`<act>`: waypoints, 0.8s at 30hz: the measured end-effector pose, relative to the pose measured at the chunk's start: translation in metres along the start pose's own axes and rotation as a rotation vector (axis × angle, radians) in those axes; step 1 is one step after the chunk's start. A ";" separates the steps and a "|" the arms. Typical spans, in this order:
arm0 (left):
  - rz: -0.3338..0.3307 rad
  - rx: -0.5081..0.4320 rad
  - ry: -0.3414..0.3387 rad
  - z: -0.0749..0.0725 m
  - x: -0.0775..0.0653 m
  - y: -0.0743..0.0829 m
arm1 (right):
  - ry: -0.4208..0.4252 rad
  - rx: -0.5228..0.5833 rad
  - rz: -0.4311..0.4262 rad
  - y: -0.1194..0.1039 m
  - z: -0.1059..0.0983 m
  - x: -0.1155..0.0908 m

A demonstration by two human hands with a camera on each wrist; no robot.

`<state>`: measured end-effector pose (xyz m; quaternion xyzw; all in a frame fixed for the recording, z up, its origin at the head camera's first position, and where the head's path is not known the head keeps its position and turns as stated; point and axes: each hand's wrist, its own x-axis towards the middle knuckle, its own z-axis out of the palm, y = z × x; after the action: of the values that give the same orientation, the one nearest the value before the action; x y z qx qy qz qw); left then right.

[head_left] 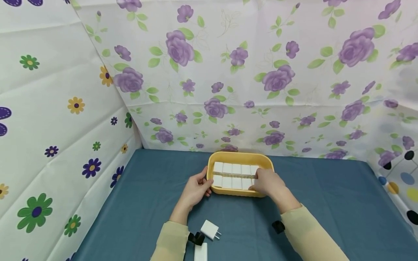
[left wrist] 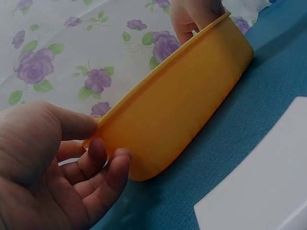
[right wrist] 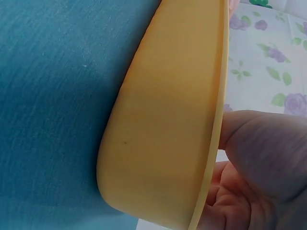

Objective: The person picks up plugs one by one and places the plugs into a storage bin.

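A yellow plastic basket [head_left: 240,193] stands near the back of the blue-covered table. White rectangular blocks [head_left: 236,183] fill it in two rows, with a narrow strip between the rows. My left hand [head_left: 194,188] grips the basket's left end; in the left wrist view the thumb lies at the rim and the other fingers bend beside the wall. My right hand [head_left: 271,183] reaches over the right end, its thumb and fingers at the rightmost blocks. The basket's wall [right wrist: 163,115] hides those fingertips in the right wrist view, so whether they pinch a block is unclear.
A white charger plug [head_left: 209,230] with metal prongs lies in front of the basket, near my left sleeve. Closer to me is a white oblong object [head_left: 200,252], cut off by the frame. Flower-patterned sheets [head_left: 215,72] rise behind the table and at both sides.
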<state>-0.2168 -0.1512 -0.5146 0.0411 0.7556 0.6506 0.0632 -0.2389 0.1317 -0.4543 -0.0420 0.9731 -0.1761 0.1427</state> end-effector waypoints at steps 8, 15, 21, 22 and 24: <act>-0.011 0.001 -0.008 0.000 -0.001 0.000 | 0.157 0.142 -0.009 0.004 0.000 -0.018; -0.005 0.014 -0.004 0.003 -0.006 0.001 | 0.443 0.386 0.031 0.036 0.000 -0.041; 0.001 0.010 0.000 0.002 -0.004 -0.001 | 0.468 0.453 0.073 0.057 0.009 -0.043; 0.000 0.014 0.000 0.001 -0.003 -0.001 | 0.444 0.453 0.074 0.059 0.010 -0.041; 0.005 0.020 0.002 0.000 -0.001 -0.002 | 0.400 0.451 0.072 0.062 0.014 -0.039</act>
<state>-0.2154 -0.1512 -0.5162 0.0431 0.7620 0.6434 0.0606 -0.2000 0.1905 -0.4788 0.0608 0.9191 -0.3871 -0.0400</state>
